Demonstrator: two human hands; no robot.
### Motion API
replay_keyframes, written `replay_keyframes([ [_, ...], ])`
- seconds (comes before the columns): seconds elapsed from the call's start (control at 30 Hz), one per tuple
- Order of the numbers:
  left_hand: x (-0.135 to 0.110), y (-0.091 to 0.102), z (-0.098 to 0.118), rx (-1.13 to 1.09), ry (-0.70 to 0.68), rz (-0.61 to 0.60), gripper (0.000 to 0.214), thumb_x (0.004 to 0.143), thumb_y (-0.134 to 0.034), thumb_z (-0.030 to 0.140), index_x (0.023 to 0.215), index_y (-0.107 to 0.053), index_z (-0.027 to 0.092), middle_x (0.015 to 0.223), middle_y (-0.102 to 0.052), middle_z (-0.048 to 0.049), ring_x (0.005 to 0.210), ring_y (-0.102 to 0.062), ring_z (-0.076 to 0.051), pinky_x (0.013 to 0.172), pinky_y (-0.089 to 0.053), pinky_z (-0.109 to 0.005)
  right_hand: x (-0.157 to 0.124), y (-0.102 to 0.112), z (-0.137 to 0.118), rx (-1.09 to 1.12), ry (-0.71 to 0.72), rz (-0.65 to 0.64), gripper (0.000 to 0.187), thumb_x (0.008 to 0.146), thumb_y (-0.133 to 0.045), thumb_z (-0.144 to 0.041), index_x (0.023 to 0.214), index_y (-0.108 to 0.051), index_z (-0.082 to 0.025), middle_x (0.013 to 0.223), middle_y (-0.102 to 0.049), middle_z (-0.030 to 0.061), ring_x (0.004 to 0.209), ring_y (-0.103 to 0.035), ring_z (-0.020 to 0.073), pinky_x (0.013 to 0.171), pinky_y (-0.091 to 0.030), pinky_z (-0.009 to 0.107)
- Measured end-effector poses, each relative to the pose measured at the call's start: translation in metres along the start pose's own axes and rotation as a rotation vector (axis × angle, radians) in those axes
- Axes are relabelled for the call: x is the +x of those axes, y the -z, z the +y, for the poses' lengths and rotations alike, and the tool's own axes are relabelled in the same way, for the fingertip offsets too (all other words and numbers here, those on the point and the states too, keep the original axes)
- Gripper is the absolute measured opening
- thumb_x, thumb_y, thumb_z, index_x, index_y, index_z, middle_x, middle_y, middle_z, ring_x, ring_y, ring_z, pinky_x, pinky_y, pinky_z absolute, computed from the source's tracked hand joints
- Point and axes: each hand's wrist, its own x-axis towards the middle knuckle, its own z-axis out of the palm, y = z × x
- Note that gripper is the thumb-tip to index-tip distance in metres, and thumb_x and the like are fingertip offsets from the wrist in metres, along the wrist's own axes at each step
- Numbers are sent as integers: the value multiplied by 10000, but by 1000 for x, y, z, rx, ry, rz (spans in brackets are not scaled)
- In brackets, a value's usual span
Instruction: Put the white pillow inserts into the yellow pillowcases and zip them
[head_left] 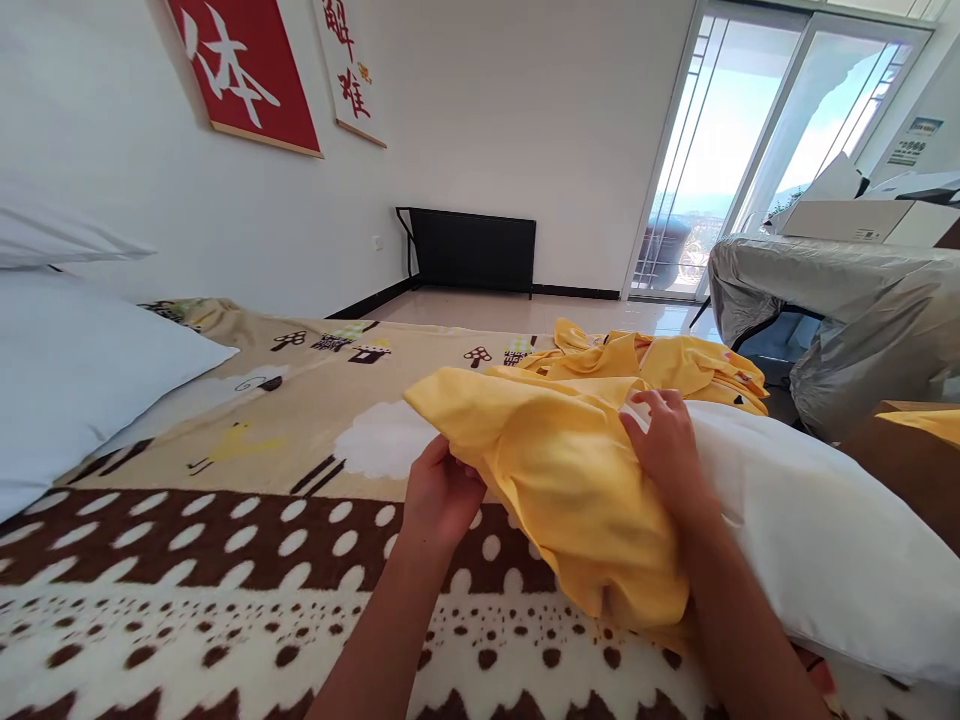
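A yellow pillowcase [559,470] lies bunched over one end of a white pillow [817,540] on the bed. My left hand [441,492] grips the yellow cloth's near edge, fingers curled under it. My right hand [664,432] presses on top, fingers closed on the fabric where it meets the white pillow. More yellow fabric [660,360] lies crumpled behind the pillow.
A patterned beige, brown and white blanket [225,560] covers the bed. Two white pillows [67,380] sit at the left. A silver-covered object [847,300] stands right, a brown box [915,460] beside it. A black panel [472,248] stands against the far wall near glass doors [720,150].
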Motion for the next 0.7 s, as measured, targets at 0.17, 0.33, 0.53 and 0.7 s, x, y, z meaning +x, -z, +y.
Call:
replay_keyframes([
  [0.17,-7,-6,-8,46,37,-48,160,731,-596,121,574,-564,119,480,-473,19,394,-371,-55,383,-340,-172,-41,29,-66,245,442,-145,165,902,-498,-311,989,-582,-199,960,-608,68,905,-551,194,814,-446,327],
  [0.33,-9,-10,-17,75,19,-65,103,753,-615,176,661,-617,128,579,-572,-4,468,-461,-90,445,-382,-207,-63,13,-90,86,554,-232,116,905,-471,-206,862,-576,-180,837,-602,61,797,-516,192,726,-413,307],
  [0.53,-10,-12,-20,115,28,-124,112,729,-646,196,640,-624,132,580,-597,6,491,-485,-93,473,-398,-213,-62,8,-84,72,528,-231,195,899,-456,-160,708,-485,-188,673,-545,14,630,-454,143,618,-330,258],
  [0.7,-13,-13,-22,163,-13,-132,72,688,-664,190,698,-652,120,713,-665,-18,608,-575,-123,540,-461,-220,-69,33,-90,78,538,-269,234,912,-427,-173,679,-438,-196,641,-514,-1,594,-422,127,596,-304,253],
])
